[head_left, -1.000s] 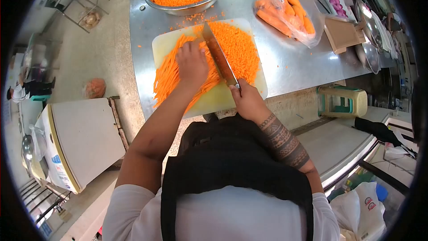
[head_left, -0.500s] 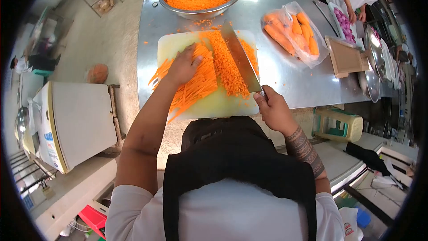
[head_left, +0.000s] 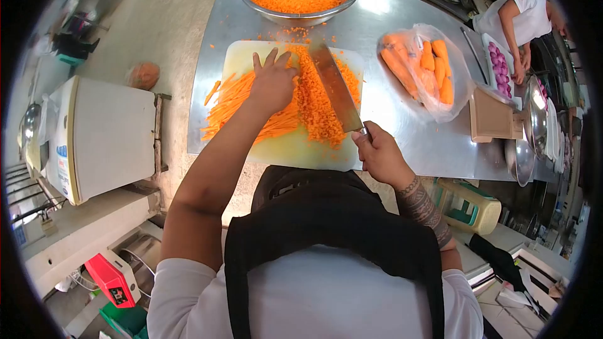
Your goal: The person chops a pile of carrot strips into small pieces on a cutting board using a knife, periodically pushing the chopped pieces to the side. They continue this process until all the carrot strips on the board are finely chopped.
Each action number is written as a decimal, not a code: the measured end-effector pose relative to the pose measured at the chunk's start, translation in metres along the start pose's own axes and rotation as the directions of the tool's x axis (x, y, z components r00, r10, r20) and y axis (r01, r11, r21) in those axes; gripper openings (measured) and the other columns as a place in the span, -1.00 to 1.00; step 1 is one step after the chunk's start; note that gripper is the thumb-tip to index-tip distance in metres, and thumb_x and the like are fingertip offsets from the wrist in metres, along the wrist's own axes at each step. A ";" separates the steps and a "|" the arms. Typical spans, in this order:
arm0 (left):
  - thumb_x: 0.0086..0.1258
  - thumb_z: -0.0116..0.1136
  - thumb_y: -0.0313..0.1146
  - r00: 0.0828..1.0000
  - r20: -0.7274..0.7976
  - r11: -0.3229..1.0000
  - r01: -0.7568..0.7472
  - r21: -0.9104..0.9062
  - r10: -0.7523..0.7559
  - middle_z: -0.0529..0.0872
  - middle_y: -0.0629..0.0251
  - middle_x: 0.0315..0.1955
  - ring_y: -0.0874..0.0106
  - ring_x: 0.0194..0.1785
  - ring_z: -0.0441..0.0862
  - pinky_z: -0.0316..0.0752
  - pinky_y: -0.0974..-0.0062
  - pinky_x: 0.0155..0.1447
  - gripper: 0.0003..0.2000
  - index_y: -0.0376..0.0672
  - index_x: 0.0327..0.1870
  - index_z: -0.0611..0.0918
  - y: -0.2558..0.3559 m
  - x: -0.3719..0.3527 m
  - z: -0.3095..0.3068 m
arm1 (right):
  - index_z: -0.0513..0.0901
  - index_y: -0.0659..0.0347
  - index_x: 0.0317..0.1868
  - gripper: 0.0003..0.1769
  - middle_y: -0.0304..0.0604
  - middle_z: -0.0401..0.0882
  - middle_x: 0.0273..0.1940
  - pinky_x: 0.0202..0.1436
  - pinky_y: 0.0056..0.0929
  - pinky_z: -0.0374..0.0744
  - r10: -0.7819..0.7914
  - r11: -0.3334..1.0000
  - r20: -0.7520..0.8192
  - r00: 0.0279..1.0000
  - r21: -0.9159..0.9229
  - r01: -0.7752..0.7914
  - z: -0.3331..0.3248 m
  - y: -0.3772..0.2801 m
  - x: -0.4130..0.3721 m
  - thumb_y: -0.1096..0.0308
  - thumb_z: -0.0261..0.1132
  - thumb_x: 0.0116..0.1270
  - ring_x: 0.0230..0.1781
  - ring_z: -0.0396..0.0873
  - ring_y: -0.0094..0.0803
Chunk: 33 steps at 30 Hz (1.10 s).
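Carrot strips (head_left: 232, 108) lie on the left part of a pale cutting board (head_left: 320, 157), some hanging past its left edge. On top of them rests my left hand (head_left: 274, 83), palm down with fingers spread. My right hand (head_left: 382, 156) is closed round the handle of a broad knife (head_left: 339, 91). The blade slants across a band of finely diced carrot (head_left: 317, 103), pointing toward the bowl. Whether the edge touches the board cannot be made out.
Behind the board a steel bowl (head_left: 300, 20) holds diced carrot. To the right on the steel table (head_left: 402, 138) are bagged whole carrots (head_left: 433, 69), a brown tray (head_left: 493, 114) and a tray of purple onions (head_left: 499, 69) near a co-worker (head_left: 524, 16).
My left hand has shifted right and its fingers have spread. The strips lie flatter and farther left. The view has turned a little; the knife stays in my right hand.
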<state>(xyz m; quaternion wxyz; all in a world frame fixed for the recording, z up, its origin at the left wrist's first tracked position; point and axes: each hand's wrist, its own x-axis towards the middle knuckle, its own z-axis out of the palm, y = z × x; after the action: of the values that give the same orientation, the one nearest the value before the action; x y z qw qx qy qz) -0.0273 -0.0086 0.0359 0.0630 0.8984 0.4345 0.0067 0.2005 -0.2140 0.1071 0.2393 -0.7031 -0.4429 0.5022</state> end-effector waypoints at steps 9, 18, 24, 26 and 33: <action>0.50 0.36 -0.32 0.954 -0.267 0.913 0.019 -0.408 -0.139 0.68 0.12 0.36 0.05 0.53 0.48 0.27 -0.21 0.62 -0.81 -0.08 0.05 0.83 -0.007 -0.007 0.006 | 0.56 0.32 -0.11 -0.62 -0.17 0.57 -0.52 -0.39 -0.29 0.53 -0.025 1.000 0.021 0.999 0.002 0.025 -0.019 0.015 0.001 0.10 0.24 0.71 -0.56 0.54 -0.42; 0.45 0.39 -0.42 0.954 -0.207 0.919 0.129 -0.373 -0.218 0.80 0.10 -0.05 0.05 0.13 0.68 0.60 0.12 0.23 -0.80 -0.22 0.02 0.84 -0.044 -0.048 -0.007 | 0.56 0.29 -0.06 -0.67 -0.27 0.54 -0.52 -0.48 -0.39 0.52 -0.020 0.997 0.063 0.998 0.078 0.015 -0.021 0.003 0.001 0.14 0.23 0.72 -0.63 0.51 -0.53; 0.60 0.26 -0.24 0.957 -0.159 0.907 0.164 -0.387 -0.241 0.73 -0.04 0.22 -0.01 0.36 0.59 0.51 0.14 0.44 -0.61 -0.26 0.31 0.72 -0.069 -0.032 -0.004 | 0.55 0.28 -0.04 -0.70 -0.29 0.52 -0.50 -0.50 -0.40 0.52 -0.018 0.996 0.094 0.995 0.088 0.010 -0.002 -0.016 0.004 0.17 0.23 0.71 -0.63 0.50 -0.55; 0.69 0.15 -0.08 0.952 -0.206 0.888 0.112 -0.446 -0.224 0.63 -0.11 0.40 -0.04 0.53 0.48 0.40 0.11 0.58 -0.49 -0.29 0.43 0.62 -0.078 -0.021 0.027 | 0.55 0.28 -0.04 -0.71 -0.29 0.52 -0.50 -0.50 -0.40 0.52 -0.014 0.997 0.094 0.995 0.076 0.007 0.006 -0.020 0.008 0.17 0.23 0.71 -0.63 0.50 -0.55; 0.68 -0.03 0.25 0.997 0.069 0.921 0.046 -0.388 -0.021 0.29 -0.18 0.65 -0.03 0.73 0.18 0.10 -0.03 0.74 -0.15 -0.33 0.70 0.23 -0.051 -0.029 0.025 | 0.54 0.27 -0.09 -0.70 -0.28 0.50 -0.51 -0.51 -0.40 0.52 0.045 0.993 0.016 0.999 0.106 -0.047 0.036 -0.032 0.003 0.17 0.25 0.70 -0.63 0.50 -0.54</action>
<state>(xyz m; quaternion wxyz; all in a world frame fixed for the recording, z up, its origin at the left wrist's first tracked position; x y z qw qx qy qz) -0.0834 -0.0025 0.0059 0.2540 0.8602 0.4377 0.0631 0.1556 -0.1993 0.1173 0.2618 -0.6960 -0.4007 0.5352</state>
